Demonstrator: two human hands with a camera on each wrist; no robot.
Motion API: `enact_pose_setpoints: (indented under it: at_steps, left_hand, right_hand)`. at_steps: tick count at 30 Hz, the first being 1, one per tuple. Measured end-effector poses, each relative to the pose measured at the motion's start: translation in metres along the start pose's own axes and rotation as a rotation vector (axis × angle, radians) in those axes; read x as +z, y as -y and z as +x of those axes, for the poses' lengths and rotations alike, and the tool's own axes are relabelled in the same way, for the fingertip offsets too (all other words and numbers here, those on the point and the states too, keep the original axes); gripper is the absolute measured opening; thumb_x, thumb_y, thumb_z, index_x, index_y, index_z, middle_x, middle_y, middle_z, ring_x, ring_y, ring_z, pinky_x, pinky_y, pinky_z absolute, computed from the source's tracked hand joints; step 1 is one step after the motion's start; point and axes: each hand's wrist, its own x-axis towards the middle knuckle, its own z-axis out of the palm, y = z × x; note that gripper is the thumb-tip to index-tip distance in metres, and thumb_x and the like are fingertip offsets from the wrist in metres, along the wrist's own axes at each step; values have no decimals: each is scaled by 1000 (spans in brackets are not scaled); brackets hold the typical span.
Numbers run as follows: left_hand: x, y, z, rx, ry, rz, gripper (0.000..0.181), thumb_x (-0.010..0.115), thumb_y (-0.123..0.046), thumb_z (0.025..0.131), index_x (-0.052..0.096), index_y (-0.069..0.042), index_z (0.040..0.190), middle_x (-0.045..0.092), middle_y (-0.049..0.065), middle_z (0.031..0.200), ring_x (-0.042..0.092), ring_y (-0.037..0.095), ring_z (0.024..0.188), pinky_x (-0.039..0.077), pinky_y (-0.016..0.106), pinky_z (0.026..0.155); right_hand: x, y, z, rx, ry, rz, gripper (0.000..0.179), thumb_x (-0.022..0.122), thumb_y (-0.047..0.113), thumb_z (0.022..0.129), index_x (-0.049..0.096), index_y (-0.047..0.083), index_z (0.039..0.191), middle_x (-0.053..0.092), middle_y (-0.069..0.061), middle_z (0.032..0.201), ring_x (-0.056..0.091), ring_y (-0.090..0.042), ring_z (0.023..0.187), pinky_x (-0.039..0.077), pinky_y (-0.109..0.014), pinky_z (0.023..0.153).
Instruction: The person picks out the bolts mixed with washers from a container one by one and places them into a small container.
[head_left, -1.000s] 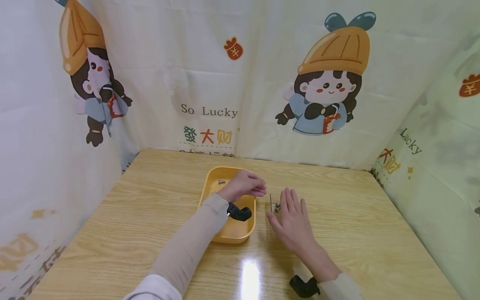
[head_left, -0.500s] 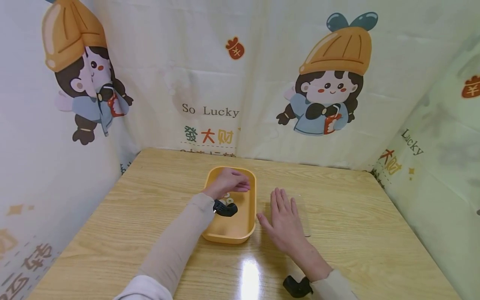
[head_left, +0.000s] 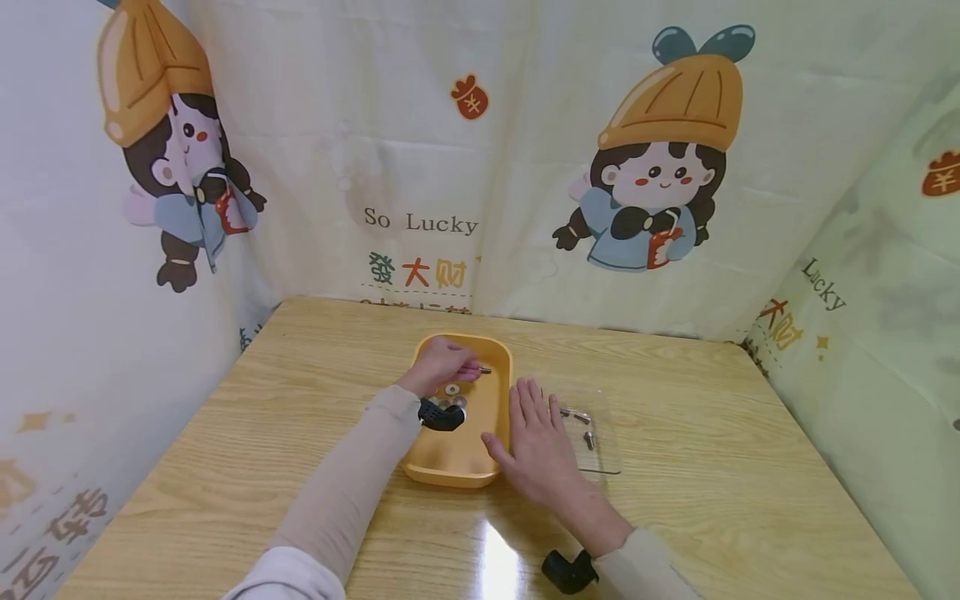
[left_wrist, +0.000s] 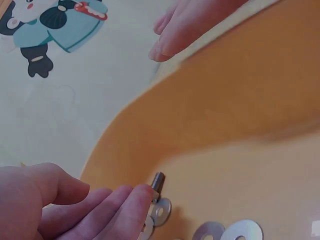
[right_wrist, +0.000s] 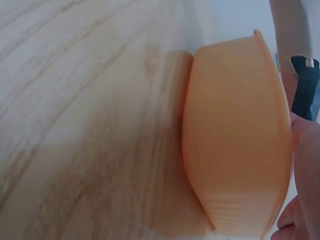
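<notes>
My left hand (head_left: pixel 444 363) is over the far part of a yellow tray (head_left: pixel 457 479). Its fingers are loosely bent, the thumb stands apart from them, and nothing shows between. A bolt (left_wrist: pixel 158 183) lies by its fingertips; whether they touch is unclear. Several flat washers (left_wrist: pixel 242 231) rest on the tray floor, partly hidden by the hand. My right hand (head_left: pixel 542 450) has straight fingers alongside the tray's right rim, and contact cannot be told. To its right, several bolts (head_left: pixel 589 440) lie on a clear, flat, rectangular piece (head_left: pixel 609 457), partly covered by that hand.
Wooden table (head_left: pixel 712 483) extends on both sides of the tray. A patterned cloth (head_left: pixel 525 167) hangs behind it. Black wrist devices show on the left wrist (head_left: pixel 441 415) and the right wrist (head_left: pixel 568 572).
The left hand has moved left from the tray's right rim to above its inside. The right hand has shifted left towards the tray, uncovering more of the bolts and the clear piece.
</notes>
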Motion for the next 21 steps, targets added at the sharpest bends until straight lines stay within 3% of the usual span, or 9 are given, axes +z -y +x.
enact_pose_setpoints:
  at_steps: [9, 14, 21]
  left_hand:
    - [-1, 9, 10, -22, -83, 21, 31, 53, -7, 99, 62, 14, 120, 69, 29, 112, 73, 23, 84, 60, 37, 93]
    - [3, 11, 12, -23, -86, 51, 29, 52, -9, 99, 65, 13, 112, 71, 25, 105, 70, 17, 74, 61, 37, 92]
    - [9, 10, 12, -40, -90, 37, 29, 53, -10, 98, 65, 11, 112, 72, 19, 100, 65, 10, 66, 60, 25, 76]
  right_hand:
    - [7, 5, 0, -27, -6, -4, 84, 44, 56, 100, 23, -4, 154, 16, -19, 164, 12, -33, 154, 10, -56, 127]
    - [8, 6, -1, -43, -21, -24, 83, 46, 55, 100, 25, -5, 153, 21, -21, 163, 15, -34, 154, 14, -57, 126]
    - [8, 7, -1, -49, -30, -41, 82, 47, 53, 100, 27, -6, 153, 23, -21, 162, 17, -34, 153, 17, -58, 125]
